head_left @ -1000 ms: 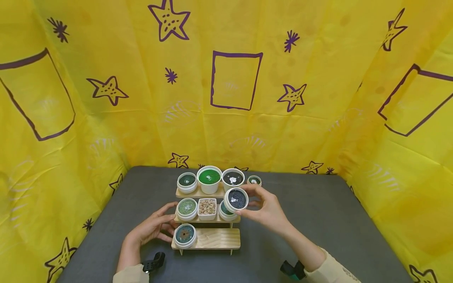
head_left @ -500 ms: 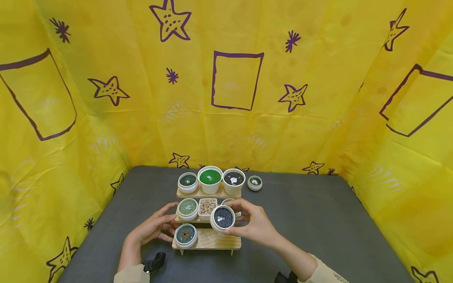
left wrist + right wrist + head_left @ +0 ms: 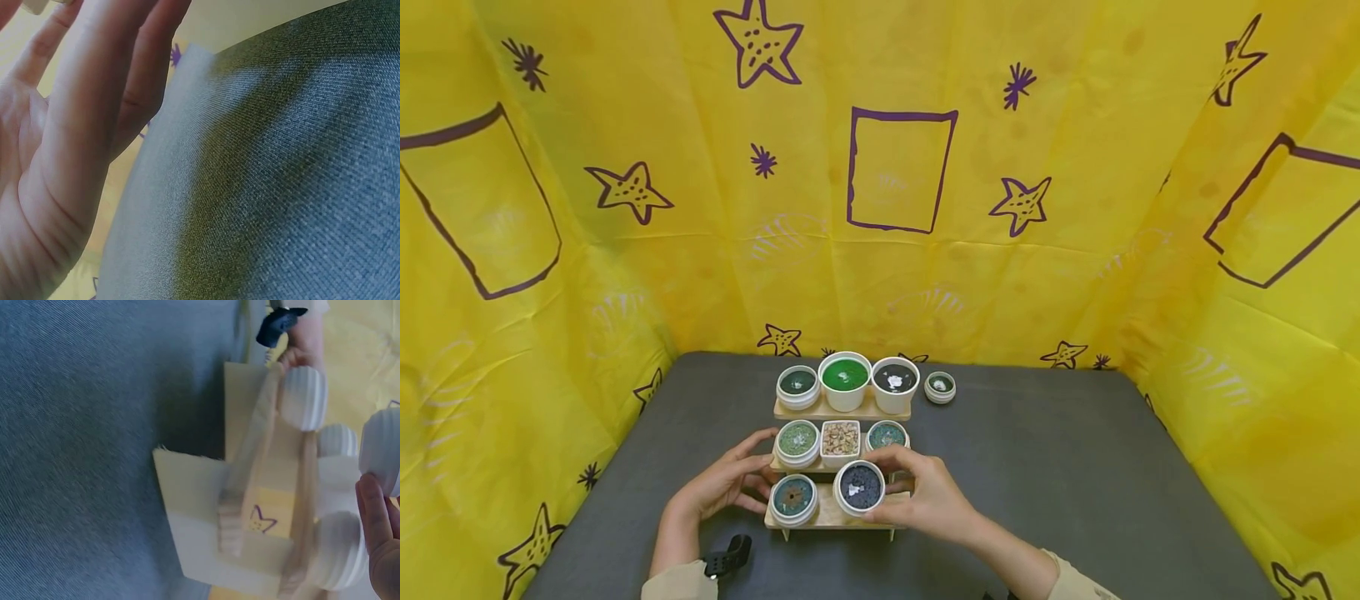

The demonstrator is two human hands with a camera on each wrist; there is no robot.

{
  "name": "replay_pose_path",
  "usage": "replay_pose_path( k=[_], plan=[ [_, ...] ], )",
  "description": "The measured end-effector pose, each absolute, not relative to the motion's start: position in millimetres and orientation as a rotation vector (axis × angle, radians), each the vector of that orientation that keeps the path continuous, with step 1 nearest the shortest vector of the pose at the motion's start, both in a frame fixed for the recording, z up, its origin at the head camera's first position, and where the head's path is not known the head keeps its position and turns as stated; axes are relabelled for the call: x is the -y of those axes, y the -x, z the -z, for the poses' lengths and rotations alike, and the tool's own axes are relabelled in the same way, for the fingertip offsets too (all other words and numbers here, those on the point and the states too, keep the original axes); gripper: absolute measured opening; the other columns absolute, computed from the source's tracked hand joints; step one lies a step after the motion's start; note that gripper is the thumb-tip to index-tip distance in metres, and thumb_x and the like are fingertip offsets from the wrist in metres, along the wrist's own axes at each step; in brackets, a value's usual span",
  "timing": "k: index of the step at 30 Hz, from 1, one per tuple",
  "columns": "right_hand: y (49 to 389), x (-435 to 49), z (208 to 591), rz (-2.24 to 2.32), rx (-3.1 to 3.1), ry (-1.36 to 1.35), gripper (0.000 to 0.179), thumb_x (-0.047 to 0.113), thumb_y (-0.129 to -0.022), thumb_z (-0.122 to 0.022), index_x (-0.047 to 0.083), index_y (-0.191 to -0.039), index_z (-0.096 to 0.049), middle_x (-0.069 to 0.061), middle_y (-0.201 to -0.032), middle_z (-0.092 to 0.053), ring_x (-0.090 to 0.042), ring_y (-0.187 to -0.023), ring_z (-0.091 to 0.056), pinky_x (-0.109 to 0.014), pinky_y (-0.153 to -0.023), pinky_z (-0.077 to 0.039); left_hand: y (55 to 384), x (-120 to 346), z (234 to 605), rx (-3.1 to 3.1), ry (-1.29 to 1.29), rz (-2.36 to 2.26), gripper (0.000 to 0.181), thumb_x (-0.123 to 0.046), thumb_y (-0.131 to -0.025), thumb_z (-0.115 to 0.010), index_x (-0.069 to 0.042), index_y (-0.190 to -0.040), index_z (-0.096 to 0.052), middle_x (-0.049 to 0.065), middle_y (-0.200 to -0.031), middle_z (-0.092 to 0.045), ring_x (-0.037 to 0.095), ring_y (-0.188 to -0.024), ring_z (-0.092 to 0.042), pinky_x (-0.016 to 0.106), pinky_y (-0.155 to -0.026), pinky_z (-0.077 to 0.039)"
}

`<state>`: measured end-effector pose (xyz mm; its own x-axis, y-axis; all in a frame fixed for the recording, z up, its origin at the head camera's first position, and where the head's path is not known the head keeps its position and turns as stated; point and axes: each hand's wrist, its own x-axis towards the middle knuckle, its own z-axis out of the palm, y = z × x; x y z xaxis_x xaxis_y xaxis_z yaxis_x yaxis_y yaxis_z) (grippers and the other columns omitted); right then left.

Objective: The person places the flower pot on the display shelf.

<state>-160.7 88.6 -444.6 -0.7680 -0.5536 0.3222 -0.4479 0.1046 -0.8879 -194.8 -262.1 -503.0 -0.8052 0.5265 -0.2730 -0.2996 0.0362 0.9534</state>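
In the head view my right hand pinches a round white jar with a dark blue-black filling. The jar is tilted towards the camera, over the right part of the lowest step of a wooden three-step stand. That white jar also shows from the side in the right wrist view, with my fingers beneath it. My left hand rests at the stand's left side, its fingers loosely extended by the edge. A jar with a blue-green filling and brown centre stands on the lowest step's left.
The middle step bears a pale green jar, a square dish of beige bits and a teal jar. Behind are a dark green jar, a bright green cup and a black-filled cup. A small jar stands on the grey table.
My right hand has carried the dark-filled jar left and down, from in front of the middle step's right end to over the lowest step. The left hand has stayed in place.
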Motion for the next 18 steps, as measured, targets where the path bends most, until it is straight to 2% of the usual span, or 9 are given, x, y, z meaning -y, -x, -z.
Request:
replay_pose_path(
  k=[7,11,18],
  plan=[
    [156,-83,456,1.677,-2.280,0.973,0.055,0.016,-0.071,-0.089,0.013,-0.120,-0.064,-0.010,-0.115,-0.071,-0.007,-0.095,-0.070,-0.022,-0.079,-0.060,195,262,504,-1.747,-0.241,-1.825,0.055,-0.028,-0.105,-0.043,-0.024,-0.152,-0.015,0.006,-0.099,-0.064,0.017,-0.081,-0.068,0.041,-0.073,-0.061],
    [157,-80,465,1.625,-2.334,1.030,0.056,0.017,-0.072,-0.088,0.011,-0.121,-0.063,-0.010,-0.117,-0.071,-0.007,-0.095,-0.070,-0.020,-0.079,-0.059,195,262,504,-1.751,-0.248,-1.824,0.054,-0.027,-0.105,-0.042,-0.025,-0.152,-0.015,0.006,-0.098,-0.065,0.017,-0.082,-0.069,0.041,-0.073,-0.061],
    [157,-75,477,1.572,-2.402,1.078,0.057,0.018,-0.071,-0.089,0.015,-0.122,-0.063,-0.006,-0.118,-0.071,-0.008,-0.094,-0.070,-0.021,-0.081,-0.059,195,262,503,-1.748,-0.248,-1.819,0.054,-0.027,-0.105,-0.041,-0.025,-0.152,-0.015,0.005,-0.099,-0.065,0.017,-0.082,-0.069,0.042,-0.074,-0.061]
  ],
)
